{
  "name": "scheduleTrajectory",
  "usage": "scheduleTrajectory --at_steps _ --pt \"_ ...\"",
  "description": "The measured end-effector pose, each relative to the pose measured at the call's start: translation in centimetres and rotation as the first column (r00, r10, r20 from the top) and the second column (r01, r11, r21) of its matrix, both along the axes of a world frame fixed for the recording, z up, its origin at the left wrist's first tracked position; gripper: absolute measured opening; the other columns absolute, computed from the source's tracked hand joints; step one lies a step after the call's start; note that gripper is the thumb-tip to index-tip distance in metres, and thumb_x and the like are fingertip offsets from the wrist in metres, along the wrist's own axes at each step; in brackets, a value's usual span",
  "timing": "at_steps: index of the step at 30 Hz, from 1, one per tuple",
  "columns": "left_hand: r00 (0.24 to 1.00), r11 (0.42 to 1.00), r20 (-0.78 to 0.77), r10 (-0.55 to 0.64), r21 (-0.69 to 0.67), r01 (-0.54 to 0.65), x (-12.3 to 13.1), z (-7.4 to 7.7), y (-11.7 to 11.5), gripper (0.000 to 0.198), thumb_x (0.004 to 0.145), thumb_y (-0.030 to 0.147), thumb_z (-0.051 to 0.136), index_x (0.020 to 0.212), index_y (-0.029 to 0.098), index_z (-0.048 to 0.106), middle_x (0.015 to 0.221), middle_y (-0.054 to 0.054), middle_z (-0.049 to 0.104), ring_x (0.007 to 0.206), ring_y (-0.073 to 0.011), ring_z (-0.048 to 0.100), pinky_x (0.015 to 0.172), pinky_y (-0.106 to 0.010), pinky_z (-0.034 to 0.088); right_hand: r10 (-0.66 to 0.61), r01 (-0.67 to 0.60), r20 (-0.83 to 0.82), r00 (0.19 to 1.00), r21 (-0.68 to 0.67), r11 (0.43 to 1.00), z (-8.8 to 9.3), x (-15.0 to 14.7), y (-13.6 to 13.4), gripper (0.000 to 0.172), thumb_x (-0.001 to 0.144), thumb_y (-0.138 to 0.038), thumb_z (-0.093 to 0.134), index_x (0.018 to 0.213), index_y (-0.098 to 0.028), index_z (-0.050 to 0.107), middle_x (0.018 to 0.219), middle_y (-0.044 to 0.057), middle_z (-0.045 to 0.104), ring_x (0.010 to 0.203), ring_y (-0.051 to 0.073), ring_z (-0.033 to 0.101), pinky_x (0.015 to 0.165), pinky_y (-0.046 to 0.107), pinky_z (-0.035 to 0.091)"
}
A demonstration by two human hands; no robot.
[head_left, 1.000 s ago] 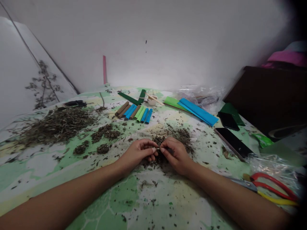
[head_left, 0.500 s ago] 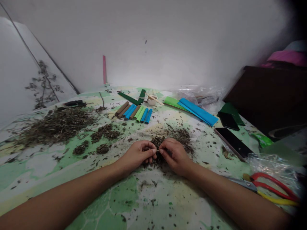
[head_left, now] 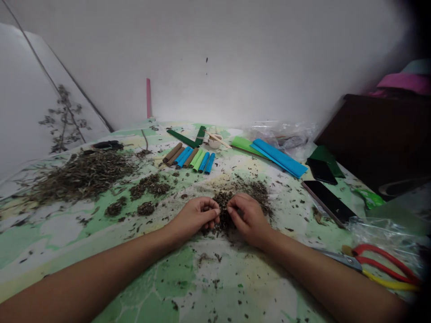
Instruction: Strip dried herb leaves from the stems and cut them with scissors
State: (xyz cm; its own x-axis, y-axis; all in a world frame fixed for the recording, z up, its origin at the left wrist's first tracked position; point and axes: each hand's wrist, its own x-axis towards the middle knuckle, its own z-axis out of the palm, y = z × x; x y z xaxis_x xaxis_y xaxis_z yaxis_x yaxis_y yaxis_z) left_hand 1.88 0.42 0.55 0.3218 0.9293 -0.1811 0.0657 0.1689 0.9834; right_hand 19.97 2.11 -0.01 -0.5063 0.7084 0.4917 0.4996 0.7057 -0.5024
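My left hand (head_left: 197,216) and my right hand (head_left: 246,216) rest on a green and white patterned cloth (head_left: 168,287), fingers curled in a pinch over a small heap of dark dried herb (head_left: 225,207). The fingertips of both hands nearly meet above that heap. Each hand pinches bits of the dried herb; what exactly lies between the fingers is too small to make out. More crumbled herb (head_left: 257,190) spreads just behind the right hand.
A large pile of dried stalks (head_left: 82,172) lies at the left, small heaps (head_left: 150,186) nearer. Rolled paper tubes (head_left: 193,158) in brown, blue and green, blue and green sheets (head_left: 278,156), a small cup (head_left: 214,141), two phones (head_left: 328,199), red-handled scissors (head_left: 377,264) and plastic bags (head_left: 387,229) lie around.
The two hands have drawn slightly apart at the fingertips; otherwise they stay over the same heap. The view shifted a little.
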Motion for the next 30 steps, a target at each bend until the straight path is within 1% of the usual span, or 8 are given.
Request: scheduleTrajectory --at_steps 3,10,18,20,22,26,28,30 --pt "1.000 1.000 0.013 0.000 -0.002 0.000 -0.1 -0.1 0.1 0.017 0.073 0.030 0.060 0.074 0.015 0.054 0.059 0.002 0.059 0.044 -0.0057 0.048 0.041 -0.017 0.033 -0.059 0.059 -0.036 0.998 -0.014 0.998 0.0 0.1 0.2 0.013 0.084 -0.017 0.045 0.072 -0.019 0.049 0.069 0.002 0.051 0.069 0.016 0.046 0.063 0.029 0.036" --pt "0.999 1.000 0.048 0.002 -0.010 -0.002 -0.1 0.3 0.0 0.020 0.071 0.033 0.063 0.074 0.014 0.057 0.061 0.001 0.060 0.044 -0.0053 0.046 0.043 -0.018 0.035 0.120 -0.118 -0.042 0.992 0.050 0.992 -0.1 -0.1 0.0 0.009 0.084 -0.016 0.049 0.078 -0.019 0.054 0.072 0.003 0.057 0.071 0.016 0.050 0.066 0.030 0.038" --pt "1.000 0.999 0.009 -0.028 0.017 0.027 -0.1 0.0 0.0 0.022 0.073 0.035 0.061 0.077 0.014 0.057 0.063 0.001 0.060 0.047 -0.0066 0.049 0.045 -0.019 0.035 0.139 -0.134 -0.058 0.989 0.095 0.986 -0.3 -0.2 0.1 0.006 0.083 -0.017 0.054 0.078 -0.019 0.055 0.071 0.002 0.057 0.070 0.016 0.050 0.065 0.029 0.039" --pt "0.999 0.999 0.010 -0.043 0.023 0.043 -0.1 0.0 0.0 0.022 0.073 0.035 0.060 0.076 0.014 0.057 0.063 0.000 0.061 0.048 -0.0070 0.049 0.046 -0.020 0.035 0.131 -0.128 -0.022 0.991 0.119 0.985 -0.2 -0.3 0.0 0.007 0.085 -0.016 0.051 0.079 -0.019 0.055 0.073 0.003 0.057 0.071 0.016 0.050 0.065 0.028 0.039" --pt "0.998 0.998 0.006 -0.060 0.036 0.059 -0.1 0.1 0.0 0.020 0.073 0.034 0.060 0.073 0.014 0.057 0.061 0.000 0.061 0.047 -0.0074 0.048 0.046 -0.020 0.035 0.108 -0.125 0.104 0.989 0.172 0.977 -0.1 -0.4 -0.1 0.011 0.085 -0.015 0.047 0.077 -0.018 0.054 0.072 0.004 0.056 0.071 0.016 0.048 0.065 0.029 0.038" --pt "0.997 0.996 0.011 -0.070 0.056 0.069 -0.1 -0.1 0.0 0.015 0.071 0.029 0.061 0.070 0.014 0.058 0.056 0.002 0.058 0.047 -0.0084 0.047 0.047 -0.022 0.035 0.010 -0.206 0.461 0.887 0.377 0.903 0.5 -0.6 -0.1 0.012 0.077 -0.012 0.047 0.069 -0.017 0.054 0.067 0.005 0.053 0.067 0.018 0.042 0.064 0.032 0.033" --pt "0.997 0.995 0.036 -0.074 0.066 0.071 -0.1 -0.3 0.1 0.013 0.071 0.028 0.060 0.070 0.014 0.059 0.057 0.002 0.057 0.047 -0.0086 0.047 0.047 -0.022 0.034 -0.035 -0.261 0.534 0.845 0.467 0.845 1.5 -0.6 0.1 0.011 0.074 -0.011 0.049 0.066 -0.018 0.054 0.063 0.004 0.052 0.065 0.018 0.041 0.063 0.033 0.032" --pt "0.995 0.994 0.062 -0.073 0.083 0.067 -0.1 -0.4 0.2 0.014 0.073 0.028 0.059 0.069 0.015 0.060 0.057 0.002 0.057 0.047 -0.0086 0.047 0.046 -0.022 0.033 -0.051 -0.291 0.522 0.852 0.552 0.782 3.4 -1.0 0.2 0.014 0.075 -0.012 0.048 0.063 -0.018 0.052 0.060 0.004 0.051 0.063 0.017 0.040 0.062 0.033 0.031"
